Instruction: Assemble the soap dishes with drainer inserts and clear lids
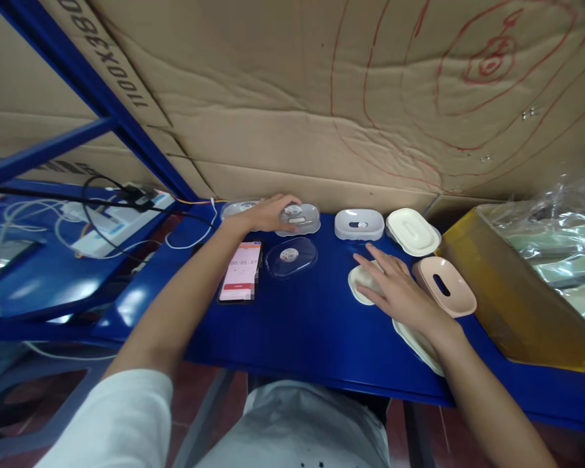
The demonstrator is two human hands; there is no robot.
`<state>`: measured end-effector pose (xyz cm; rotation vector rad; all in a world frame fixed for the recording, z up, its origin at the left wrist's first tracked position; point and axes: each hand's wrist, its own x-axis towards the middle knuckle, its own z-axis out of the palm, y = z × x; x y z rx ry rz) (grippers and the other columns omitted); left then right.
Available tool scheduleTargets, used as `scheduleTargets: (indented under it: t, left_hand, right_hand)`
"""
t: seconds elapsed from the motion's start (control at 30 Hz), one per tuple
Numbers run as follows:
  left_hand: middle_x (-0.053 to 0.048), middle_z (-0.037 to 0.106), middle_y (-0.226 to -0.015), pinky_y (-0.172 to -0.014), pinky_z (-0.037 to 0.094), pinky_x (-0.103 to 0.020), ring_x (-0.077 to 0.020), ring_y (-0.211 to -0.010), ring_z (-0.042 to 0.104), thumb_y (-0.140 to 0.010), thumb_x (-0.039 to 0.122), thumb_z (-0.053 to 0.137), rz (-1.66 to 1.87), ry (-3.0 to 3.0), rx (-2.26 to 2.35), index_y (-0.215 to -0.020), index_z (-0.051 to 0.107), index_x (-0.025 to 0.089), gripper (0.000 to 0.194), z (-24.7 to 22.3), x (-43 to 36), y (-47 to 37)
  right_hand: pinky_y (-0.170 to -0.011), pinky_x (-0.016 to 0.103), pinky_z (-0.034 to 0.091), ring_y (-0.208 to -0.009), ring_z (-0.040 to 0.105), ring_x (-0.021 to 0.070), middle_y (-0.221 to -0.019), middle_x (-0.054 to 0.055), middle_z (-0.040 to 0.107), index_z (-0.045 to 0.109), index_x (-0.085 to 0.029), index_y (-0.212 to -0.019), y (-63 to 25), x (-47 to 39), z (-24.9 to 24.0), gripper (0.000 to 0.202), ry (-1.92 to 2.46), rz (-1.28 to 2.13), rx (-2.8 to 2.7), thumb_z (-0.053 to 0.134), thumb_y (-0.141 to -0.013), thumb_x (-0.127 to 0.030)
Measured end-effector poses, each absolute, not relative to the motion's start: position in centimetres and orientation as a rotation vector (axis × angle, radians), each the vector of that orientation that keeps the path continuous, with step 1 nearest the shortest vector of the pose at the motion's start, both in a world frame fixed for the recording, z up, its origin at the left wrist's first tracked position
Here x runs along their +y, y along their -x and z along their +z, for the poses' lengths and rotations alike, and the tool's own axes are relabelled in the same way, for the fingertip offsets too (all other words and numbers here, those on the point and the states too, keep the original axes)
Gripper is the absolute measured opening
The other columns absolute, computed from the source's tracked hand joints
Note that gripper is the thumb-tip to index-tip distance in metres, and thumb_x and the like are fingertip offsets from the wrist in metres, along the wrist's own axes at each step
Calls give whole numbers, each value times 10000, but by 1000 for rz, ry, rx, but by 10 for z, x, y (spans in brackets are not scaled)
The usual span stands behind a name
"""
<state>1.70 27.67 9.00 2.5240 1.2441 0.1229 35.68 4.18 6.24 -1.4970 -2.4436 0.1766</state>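
My left hand reaches to the back of the table, its fingers and thumb closed around the left side of a grey soap dish with a clear cover. Another clear-covered dish is partly hidden behind that wrist. Nearer me lies a loose clear lid with a round sticker. My right hand is open, fingers spread, over a small cream oval piece; whether it touches is unclear. Beneath the right wrist is a larger cream piece. An open grey dish with a slot sits between the hands.
A cream lidded dish and a pink slotted dish stand beside a box of plastic-wrapped pale green pieces. A phone with a timer lies left on the blue table. Cables and a power strip are farther left; cardboard stands behind.
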Motion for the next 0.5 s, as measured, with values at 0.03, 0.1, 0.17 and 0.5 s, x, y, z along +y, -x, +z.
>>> scheduleTargets:
  t: [0.03,0.1,0.17,0.5]
  left_hand:
    - [-93,591,-1545,-1223,345,-545,-333,-1413,540,-850,585,772,129,-2539,1251,-1503,512,303,757,89,275,-16]
    - [-95,594,-1551,-1252,273,-600,-346,-1434,518,-877,571,765,141,-2565,1269,-1499,519,293,723,87,272,-16]
    - [-91,587,-1567,-1268,213,-637,-342,-1445,501,-929,567,722,143,-2574,1283,-1513,506,284,684,85,267,-16]
    - [-124,520,-1645,-1290,128,-690,-362,-1516,444,-978,535,703,143,-2598,1310,-1606,422,276,736,91,253,-22]
  right_hand:
    - [-1250,659,393,-1645,346,370,-1778,224,324,373,-265,-1696,-357,42,61,594,1493,179,-2448,472,-1140,-448]
    - [-1254,657,390,-1640,356,369,-1777,225,325,377,-262,-1693,-357,42,59,588,1481,184,-2451,477,-1139,-432]
    - [-1254,659,391,-1637,364,368,-1780,218,324,365,-277,-1699,-357,43,58,596,1474,195,-2453,483,-1136,-432]
    - [-1244,671,396,-1612,411,373,-1739,217,409,418,-269,-1678,-359,45,54,583,1505,203,-2466,459,-1135,-477]
